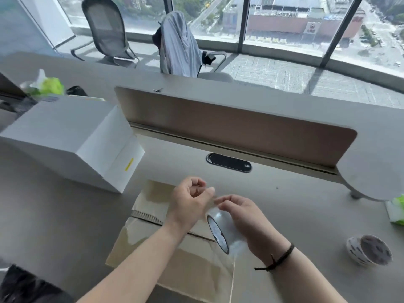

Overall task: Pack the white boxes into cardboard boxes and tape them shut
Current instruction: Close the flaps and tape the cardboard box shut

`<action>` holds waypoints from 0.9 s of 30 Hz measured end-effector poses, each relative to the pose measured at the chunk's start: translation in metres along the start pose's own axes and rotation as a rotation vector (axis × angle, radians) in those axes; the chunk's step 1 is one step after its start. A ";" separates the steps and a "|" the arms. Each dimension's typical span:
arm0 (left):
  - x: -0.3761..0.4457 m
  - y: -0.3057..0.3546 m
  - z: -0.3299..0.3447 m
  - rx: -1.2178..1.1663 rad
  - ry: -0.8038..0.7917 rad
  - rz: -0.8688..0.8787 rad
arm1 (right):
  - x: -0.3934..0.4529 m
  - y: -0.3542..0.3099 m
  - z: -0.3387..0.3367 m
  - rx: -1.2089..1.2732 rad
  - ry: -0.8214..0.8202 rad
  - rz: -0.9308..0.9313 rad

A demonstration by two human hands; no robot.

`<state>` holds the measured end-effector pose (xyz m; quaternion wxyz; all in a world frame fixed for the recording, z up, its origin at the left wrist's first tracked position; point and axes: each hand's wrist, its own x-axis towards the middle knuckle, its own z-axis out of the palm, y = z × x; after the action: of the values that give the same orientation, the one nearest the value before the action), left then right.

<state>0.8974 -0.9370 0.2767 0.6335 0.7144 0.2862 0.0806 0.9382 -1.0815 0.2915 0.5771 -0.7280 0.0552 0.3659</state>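
A cardboard box (pixel 153 243) lies on the desk right below my hands, with clear tape shining across its top. My right hand (pixel 247 217) grips a roll of clear tape (pixel 220 234) above the box. My left hand (pixel 190 200) pinches the loose end of the tape just above the roll, fingers curled. A strip of tape hangs from the roll down to the box's near right edge. A large white box (pixel 72 138) stands on the desk at the left, apart from both hands.
A second tape roll (pixel 369 250) lies at the right of the desk. A beige divider panel (pixel 236 127) with a black cable port (pixel 228 165) runs across the back. Green-and-white bags sit at the far left (pixel 47 85) and right edge (pixel 397 209). Two chairs stand beyond by the windows.
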 end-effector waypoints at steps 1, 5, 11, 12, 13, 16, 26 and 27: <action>0.001 -0.004 -0.020 -0.014 0.003 -0.011 | 0.002 -0.002 0.015 -0.041 -0.025 -0.010; 0.005 -0.023 -0.094 -0.030 0.018 -0.055 | 0.013 -0.013 0.074 -0.180 -0.090 -0.025; 0.023 -0.055 -0.174 -0.168 0.067 -0.178 | 0.042 -0.023 0.147 -0.538 -0.218 -0.065; 0.026 -0.061 -0.183 -0.196 0.075 -0.203 | 0.046 -0.023 0.154 -0.568 -0.218 -0.066; 0.030 -0.066 -0.192 -0.224 0.080 -0.227 | 0.051 -0.023 0.160 -0.580 -0.207 -0.070; 0.040 -0.082 -0.212 -0.302 0.101 -0.291 | 0.061 -0.023 0.174 -0.622 -0.172 -0.107; 0.057 -0.121 -0.235 -0.565 0.074 -0.510 | 0.060 -0.017 0.188 -0.535 -0.353 -0.173; 0.056 -0.121 -0.234 -0.575 0.077 -0.506 | 0.059 -0.018 0.189 -0.599 -0.325 -0.221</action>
<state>0.7946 -0.7028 0.1908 0.7968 0.4107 0.4426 0.0254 0.9018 -0.8889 0.2579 0.3754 -0.7987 -0.2260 0.4124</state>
